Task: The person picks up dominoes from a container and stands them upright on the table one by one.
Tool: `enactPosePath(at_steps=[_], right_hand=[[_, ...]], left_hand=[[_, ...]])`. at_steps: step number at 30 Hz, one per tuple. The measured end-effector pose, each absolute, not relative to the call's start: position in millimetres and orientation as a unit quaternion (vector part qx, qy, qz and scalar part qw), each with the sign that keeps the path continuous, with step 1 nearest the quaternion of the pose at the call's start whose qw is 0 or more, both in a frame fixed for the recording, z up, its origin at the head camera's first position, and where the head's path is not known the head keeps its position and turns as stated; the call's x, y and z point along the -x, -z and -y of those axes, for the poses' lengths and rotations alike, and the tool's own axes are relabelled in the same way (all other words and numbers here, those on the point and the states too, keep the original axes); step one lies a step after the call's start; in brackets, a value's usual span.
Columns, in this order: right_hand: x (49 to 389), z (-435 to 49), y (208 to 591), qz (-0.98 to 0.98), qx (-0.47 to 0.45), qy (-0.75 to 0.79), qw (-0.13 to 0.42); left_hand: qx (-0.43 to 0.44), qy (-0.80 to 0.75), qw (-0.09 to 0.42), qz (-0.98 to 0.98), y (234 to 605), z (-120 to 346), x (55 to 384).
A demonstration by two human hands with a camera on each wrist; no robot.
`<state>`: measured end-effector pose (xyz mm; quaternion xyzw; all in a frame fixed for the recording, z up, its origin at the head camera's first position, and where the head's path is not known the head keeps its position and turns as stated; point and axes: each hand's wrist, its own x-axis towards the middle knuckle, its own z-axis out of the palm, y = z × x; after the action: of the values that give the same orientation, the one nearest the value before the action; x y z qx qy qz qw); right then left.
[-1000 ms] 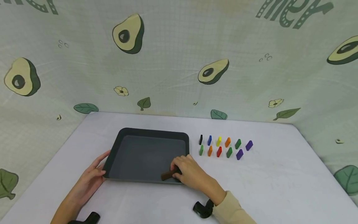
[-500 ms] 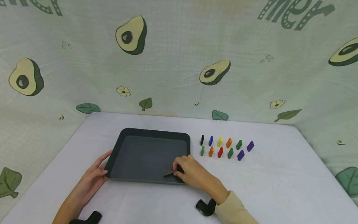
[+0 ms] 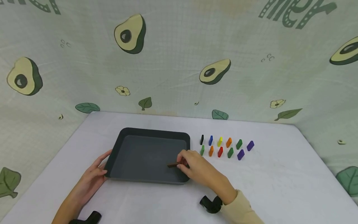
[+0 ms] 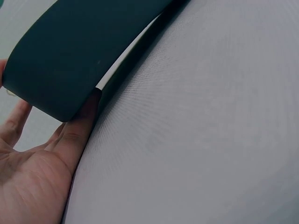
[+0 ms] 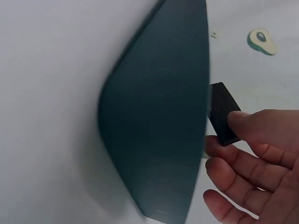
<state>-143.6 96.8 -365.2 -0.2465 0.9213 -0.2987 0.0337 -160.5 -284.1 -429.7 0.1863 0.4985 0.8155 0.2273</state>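
Note:
A dark grey baking tray [image 3: 145,155] sits on the left half of the table. My left hand [image 3: 90,180] grips its near left corner; in the left wrist view the fingers [image 4: 79,133] reach beneath the tray's edge. Over the tray's right end, my right hand [image 3: 202,168] pinches a small dark brown rectangular block [image 3: 173,165] between thumb and fingers. In the right wrist view the block [image 5: 222,112] shows beyond the tray's wall [image 5: 154,112], partly hidden by it. The other right fingers are loosely curled below it.
Right of the tray stand two rows of small coloured blocks, among them a red block [image 3: 220,152], a yellow block [image 3: 220,142] and a purple block [image 3: 240,155]. A white cloth [image 3: 279,174] covers the table. An avocado-print curtain [image 3: 173,46] hangs behind.
My right hand has moved away from the tray's near edge and slightly right, carrying the brown block, which now shows a narrower side. The left hand and tray stay in place.

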Motion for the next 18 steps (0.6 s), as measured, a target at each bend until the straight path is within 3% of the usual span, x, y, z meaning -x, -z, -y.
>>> enactPosePath(at_steps=[18], right_hand=[[138, -123, 332, -0.938, 0.201, 0.280, -0.023]], left_hand=[[-0.192, -0.822, 0.234, -0.483, 430, 285, 162]])
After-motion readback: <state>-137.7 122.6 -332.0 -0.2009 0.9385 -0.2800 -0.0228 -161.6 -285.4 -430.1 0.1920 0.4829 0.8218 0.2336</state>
